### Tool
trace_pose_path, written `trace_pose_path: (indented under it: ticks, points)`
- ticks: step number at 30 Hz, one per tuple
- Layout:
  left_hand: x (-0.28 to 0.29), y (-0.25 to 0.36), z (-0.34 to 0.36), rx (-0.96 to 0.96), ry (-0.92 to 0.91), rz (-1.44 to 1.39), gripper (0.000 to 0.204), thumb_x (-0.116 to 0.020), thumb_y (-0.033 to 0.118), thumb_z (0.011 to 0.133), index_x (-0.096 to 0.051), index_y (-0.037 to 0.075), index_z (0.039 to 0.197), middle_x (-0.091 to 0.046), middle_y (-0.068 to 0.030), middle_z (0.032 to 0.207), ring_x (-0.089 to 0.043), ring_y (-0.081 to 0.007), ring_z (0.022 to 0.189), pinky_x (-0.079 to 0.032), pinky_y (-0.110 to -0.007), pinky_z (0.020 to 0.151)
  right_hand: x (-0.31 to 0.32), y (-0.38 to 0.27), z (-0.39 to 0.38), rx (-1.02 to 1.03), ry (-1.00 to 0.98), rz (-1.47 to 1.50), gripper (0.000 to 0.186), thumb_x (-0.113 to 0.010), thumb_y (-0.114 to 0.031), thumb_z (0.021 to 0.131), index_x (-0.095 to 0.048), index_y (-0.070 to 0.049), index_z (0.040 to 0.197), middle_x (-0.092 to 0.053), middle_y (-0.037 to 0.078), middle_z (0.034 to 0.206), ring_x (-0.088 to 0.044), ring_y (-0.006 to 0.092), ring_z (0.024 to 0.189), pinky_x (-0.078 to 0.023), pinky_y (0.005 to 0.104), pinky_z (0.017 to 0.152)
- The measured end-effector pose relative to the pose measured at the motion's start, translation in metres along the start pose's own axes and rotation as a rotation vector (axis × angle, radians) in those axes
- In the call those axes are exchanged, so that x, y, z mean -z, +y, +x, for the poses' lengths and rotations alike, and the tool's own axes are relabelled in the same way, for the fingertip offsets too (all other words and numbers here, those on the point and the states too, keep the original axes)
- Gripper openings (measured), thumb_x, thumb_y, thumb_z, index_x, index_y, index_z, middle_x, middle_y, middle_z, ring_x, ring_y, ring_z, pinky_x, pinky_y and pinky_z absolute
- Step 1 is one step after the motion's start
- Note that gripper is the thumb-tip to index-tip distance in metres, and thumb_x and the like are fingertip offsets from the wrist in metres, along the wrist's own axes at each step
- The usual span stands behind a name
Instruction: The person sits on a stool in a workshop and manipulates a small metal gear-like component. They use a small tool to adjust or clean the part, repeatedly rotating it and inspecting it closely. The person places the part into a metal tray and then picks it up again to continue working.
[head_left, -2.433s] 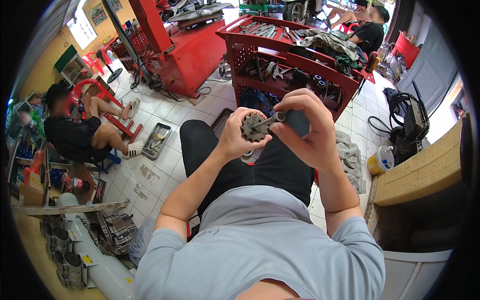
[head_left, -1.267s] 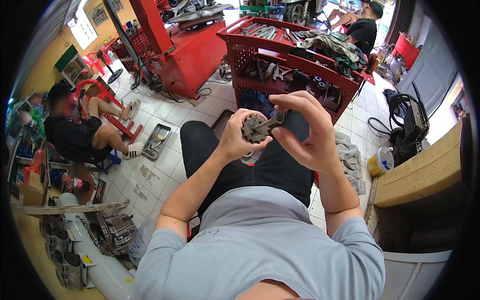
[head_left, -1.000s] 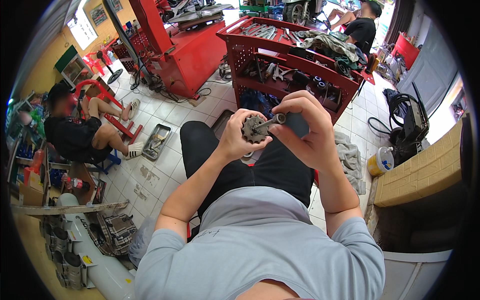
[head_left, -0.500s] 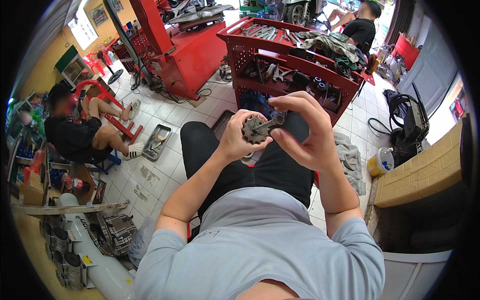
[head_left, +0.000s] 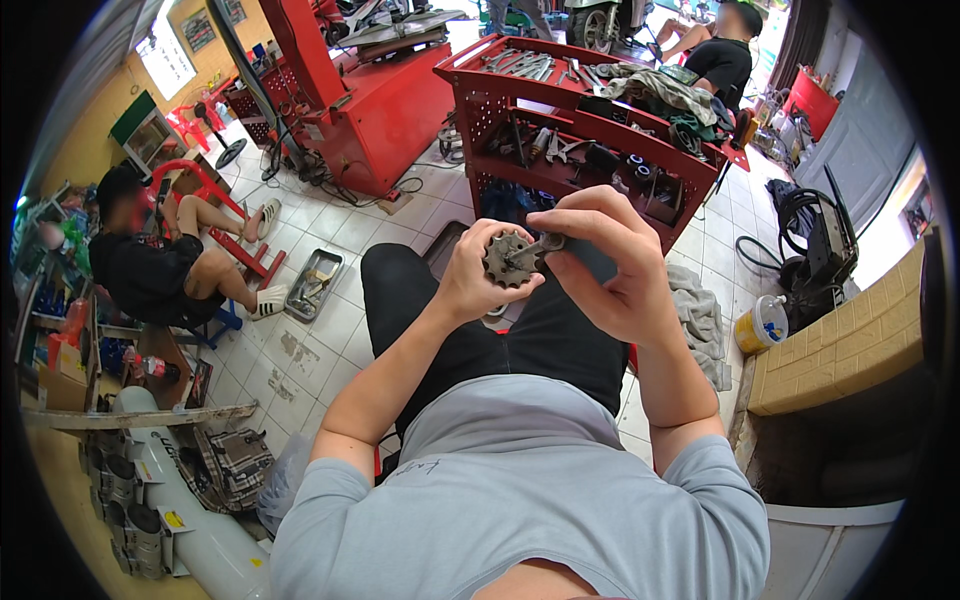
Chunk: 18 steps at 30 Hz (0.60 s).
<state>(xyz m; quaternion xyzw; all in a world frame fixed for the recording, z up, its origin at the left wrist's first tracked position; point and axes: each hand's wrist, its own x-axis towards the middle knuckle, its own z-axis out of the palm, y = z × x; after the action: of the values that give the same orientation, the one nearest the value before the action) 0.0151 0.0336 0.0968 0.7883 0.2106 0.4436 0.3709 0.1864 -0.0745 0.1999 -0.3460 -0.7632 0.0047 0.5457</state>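
A small toothed sprocket (head_left: 503, 262) sits in my left hand (head_left: 462, 285), its flat face turned up toward me. Fingers wrap its far and left side, and the thumb presses along its near edge. From the sprocket's centre a short grey metal lever (head_left: 533, 254), perhaps a small wrench, slants up to the right. My right hand (head_left: 628, 272) has thumb and index finger closed round the lever's outer end, partly covering it. Both hands are above my lap, over my black trousers (head_left: 470, 345). How the lever joins the sprocket is too small to make out.
Ahead stands a red tool cart (head_left: 590, 125) with wrenches and rags. A metal tray (head_left: 314, 285) of parts lies on the tiled floor, near a seated person (head_left: 150, 255) at left. At right are a yellow-and-white bucket (head_left: 761, 325) and a grey cloth (head_left: 697, 320).
My right thumb and index finger have closed onto the lever's outer end, and the lever has swung slightly. My left hand holds the sprocket in the same place.
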Motion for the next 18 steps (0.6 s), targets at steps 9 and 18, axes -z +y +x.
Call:
trace_pose_path:
  ticks: [9,18]
  points:
    - [-0.001,-0.0022,0.0005,-0.008,0.0,-0.005,0.048,-0.09,0.022,0.063,-0.066,0.009,0.102,-0.064,-0.0077,0.103,-0.063,-0.0264,0.098,-0.05,-0.039,0.09,-0.0001,-0.0034,0.0013,-0.004,0.023,0.026,0.031,-0.079,-0.008,0.075,-0.071,-0.007,0.105,-0.065,0.008,0.096,-0.061,0.0245,0.089,-0.046,0.0344,0.08]
    - [-0.0012,-0.0001,0.0008,0.001,0.002,-0.017,0.047,-0.09,0.021,0.063,-0.067,0.007,0.102,-0.064,-0.0079,0.102,-0.063,-0.026,0.096,-0.051,-0.038,0.088,-0.0035,0.0,-0.0004,-0.016,0.069,0.045,0.032,-0.079,-0.007,0.075,-0.071,-0.006,0.106,-0.066,0.008,0.095,-0.061,0.0237,0.087,-0.045,0.0338,0.079]
